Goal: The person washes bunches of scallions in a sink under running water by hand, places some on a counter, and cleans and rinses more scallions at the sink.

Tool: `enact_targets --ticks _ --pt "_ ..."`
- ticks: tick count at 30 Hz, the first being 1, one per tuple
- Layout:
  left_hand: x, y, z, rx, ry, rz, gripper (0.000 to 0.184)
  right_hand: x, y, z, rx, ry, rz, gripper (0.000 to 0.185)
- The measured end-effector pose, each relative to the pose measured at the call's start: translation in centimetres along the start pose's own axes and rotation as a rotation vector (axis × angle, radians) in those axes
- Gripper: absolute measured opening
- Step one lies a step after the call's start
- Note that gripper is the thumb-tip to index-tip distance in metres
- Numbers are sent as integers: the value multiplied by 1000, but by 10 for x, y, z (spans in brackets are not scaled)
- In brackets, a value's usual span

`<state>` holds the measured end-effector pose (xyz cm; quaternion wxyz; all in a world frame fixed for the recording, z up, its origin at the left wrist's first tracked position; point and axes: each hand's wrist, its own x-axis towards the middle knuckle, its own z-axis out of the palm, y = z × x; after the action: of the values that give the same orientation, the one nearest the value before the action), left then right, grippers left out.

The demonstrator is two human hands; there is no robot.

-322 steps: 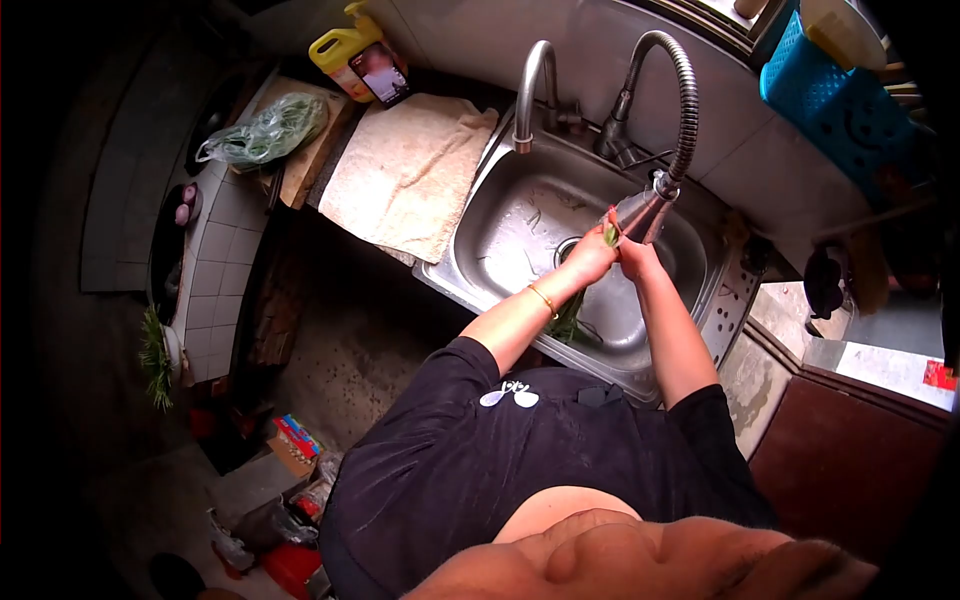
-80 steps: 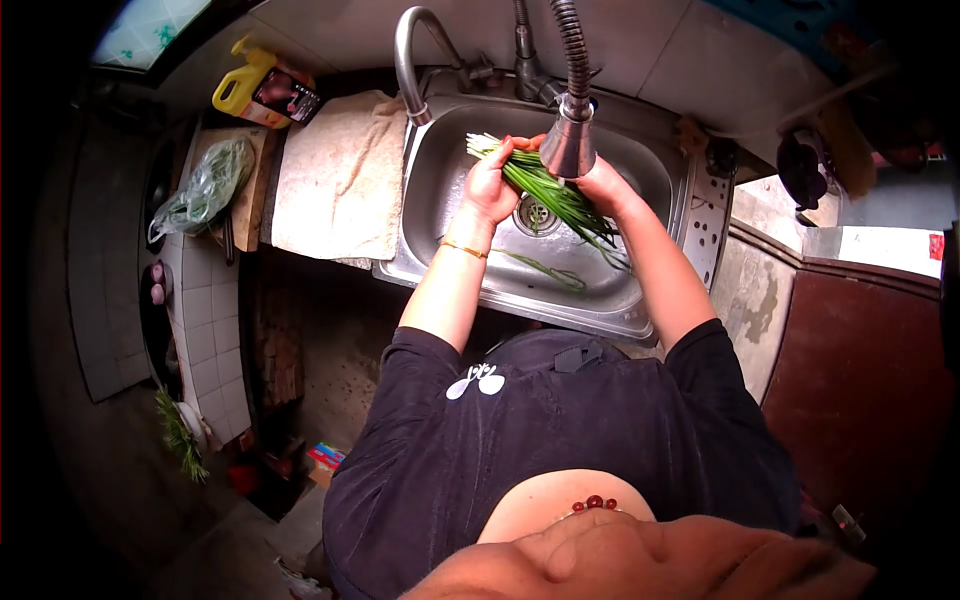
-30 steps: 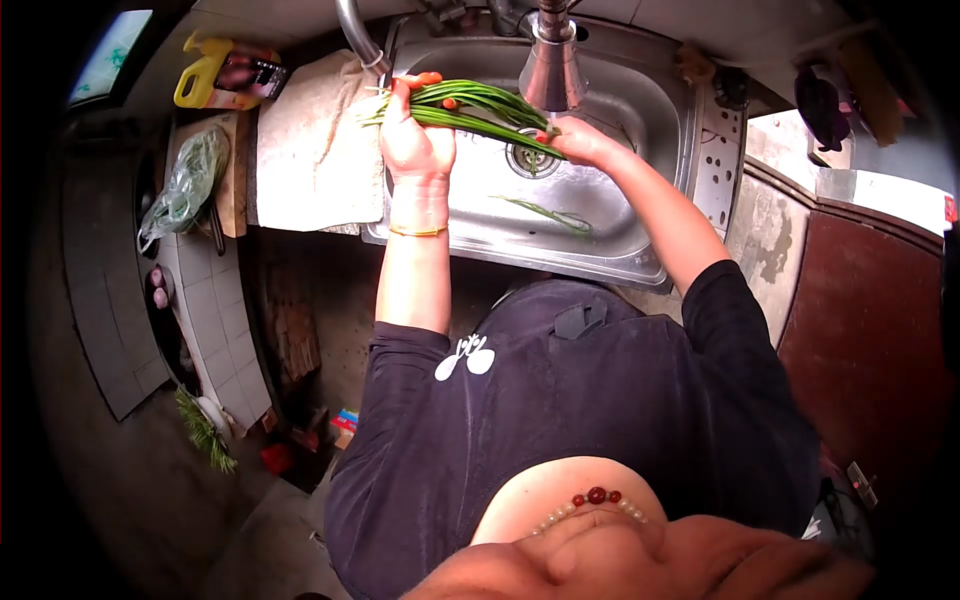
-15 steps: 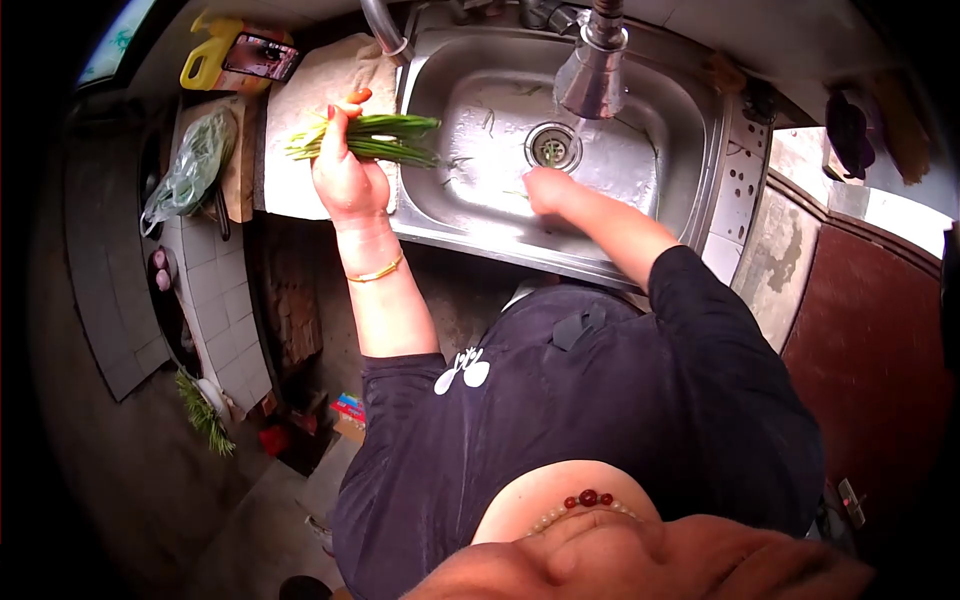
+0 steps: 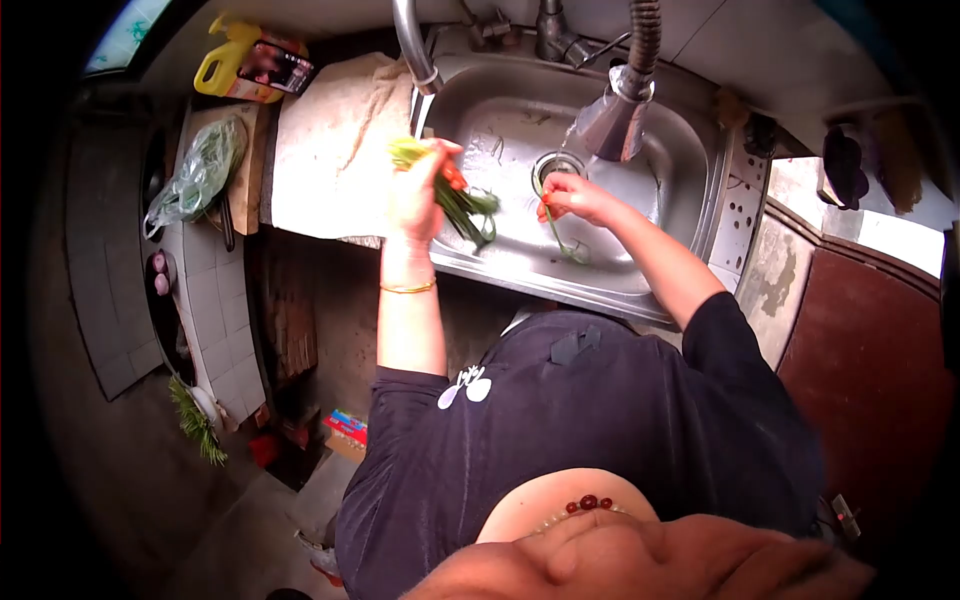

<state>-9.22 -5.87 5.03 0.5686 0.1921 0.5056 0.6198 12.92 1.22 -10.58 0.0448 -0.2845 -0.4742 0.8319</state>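
My left hand (image 5: 417, 195) is closed around a bunch of chives (image 5: 462, 212), held over the sink's left rim. Their pale ends show above my fist, and the dark green tops droop toward the basin. Inside the steel sink (image 5: 610, 245), my right hand (image 5: 578, 198) pinches a single green stalk (image 5: 556, 236) that hangs down beside the drain (image 5: 552, 168). Small green scraps lie in the basin. A flexible faucet (image 5: 615, 120) hangs above my right hand, and a curved steel spout (image 5: 415, 50) lets water fall near my left hand.
Left of the sink lies a pale cloth (image 5: 325, 150) on the counter. Beyond it are a yellow jug (image 5: 235, 65) with a phone (image 5: 275, 67) leaning on it and a plastic bag of greens (image 5: 205, 165) on a wooden board. More greens (image 5: 198, 425) stick out lower left.
My left hand has moved right and down with the chives, from over the cloth to the sink's rim, tilting their tops downward. My right hand has risen slightly, and a stalk now shows in it.
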Motion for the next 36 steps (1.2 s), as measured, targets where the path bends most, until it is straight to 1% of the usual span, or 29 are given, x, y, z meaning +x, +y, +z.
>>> enact_targets --ticks 1,2,4,7,8,9,12,13,15,16,20,23,24,25,27,30,33,34,35,36 --pt "5 -13 3 12 -21 -93 16 -15 -21 4 109 -24 -31 15" --pt "8 -25 11 42 -49 -134 15 -27 -38 9 169 -15 -88 11" --pt "9 -40 36 129 -85 -190 18 -45 -63 13 139 -9 -113 11" --pt "15 -61 60 170 -219 -266 21 -56 -72 14 145 7 -175 10" --pt "13 -66 68 189 -233 -236 19 -60 -74 13 92 65 -152 11" --pt "14 -68 74 222 -294 -241 16 -66 -78 15 41 124 -129 11" --pt "21 -83 86 98 -254 -233 11 -80 -82 10 0 228 -73 13" --pt "22 -84 91 108 -238 -227 11 -86 -83 11 3 293 -85 14" --pt "22 -85 100 130 -207 -212 10 -97 -85 13 7 423 -111 15" --pt "22 -85 104 130 -205 -214 9 -101 -86 12 -23 454 -141 15" --pt "22 -90 115 -21 -163 -291 10 -108 -85 12 -222 586 -266 16" --pt "30 -101 110 -141 -75 -301 10 -112 -85 10 -271 611 -256 16" --pt "32 -99 108 -205 -87 -269 11 -115 -88 12 -262 609 -222 16" --pt "31 -97 109 -146 -71 -272 10 -116 -88 12 -268 608 -236 16" --pt "32 -100 106 -189 -94 -262 9 -117 -88 13 -280 605 -265 17" --pt "31 -104 105 -245 -38 -249 8 -119 -95 16 -348 605 -234 16" --pt "36 -101 100 -290 228 -212 9 -119 -83 12 -287 564 -288 16" --pt "46 -95 82 -373 193 -194 11 -126 -82 11 -307 583 -260 16" --pt "51 -92 66 -302 133 -162 17 -130 -79 12 -118 542 -248 10" --pt "48 -82 66 -272 123 -182 20 -132 -79 10 -36 522 -237 10"
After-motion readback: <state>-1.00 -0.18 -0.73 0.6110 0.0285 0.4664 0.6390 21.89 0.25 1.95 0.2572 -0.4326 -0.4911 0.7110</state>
